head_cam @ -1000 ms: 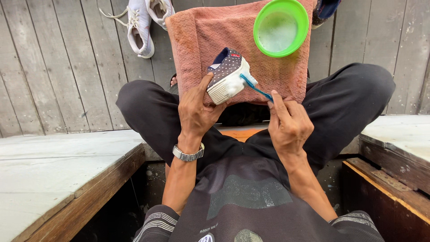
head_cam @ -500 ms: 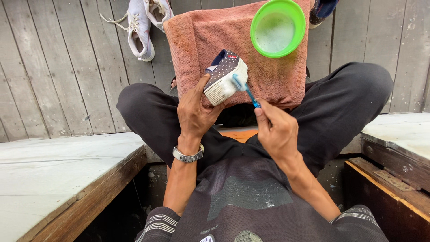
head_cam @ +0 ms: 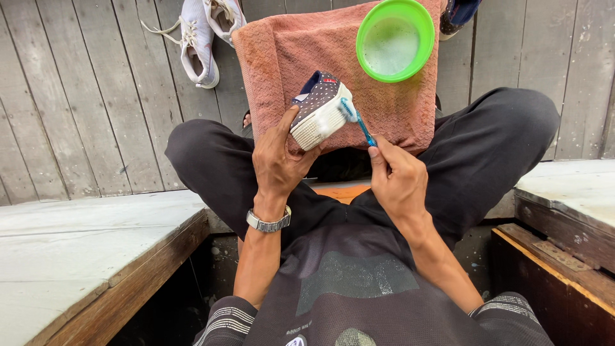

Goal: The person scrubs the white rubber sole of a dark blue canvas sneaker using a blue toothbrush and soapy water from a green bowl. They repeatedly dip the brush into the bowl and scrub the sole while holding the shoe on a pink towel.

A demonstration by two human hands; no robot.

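Head view, looking down over crossed legs in dark trousers (head_cam: 218, 166). Left hand (head_cam: 278, 160), grip closed around a small dotted shoe (head_cam: 319, 110), thumb up along its near side, white ribbed sole turned toward the camera, shoe raised above the lap and in front of the pink towel (head_cam: 288, 57). Metal watch (head_cam: 269, 222) on the left wrist. Right hand (head_cam: 398, 179), grip pinching the handle of a blue toothbrush (head_cam: 359, 122) between thumb and fingertips, bristle end touching the white foamy rim of the shoe's sole. Towel spread on the grey plank floor (head_cam: 77, 96) just beyond the knees. Green bowl (head_cam: 395, 40) with pale soapy liquid resting on the towel's far right corner, well apart from the shoe. Pair of white laced sneakers (head_cam: 200, 38) lying on the planks beside the towel's left edge. Part of a dark blue shoe (head_cam: 458, 14) at the top edge past the bowl. Pale wooden platforms (head_cam: 77, 250) at both lower sides.
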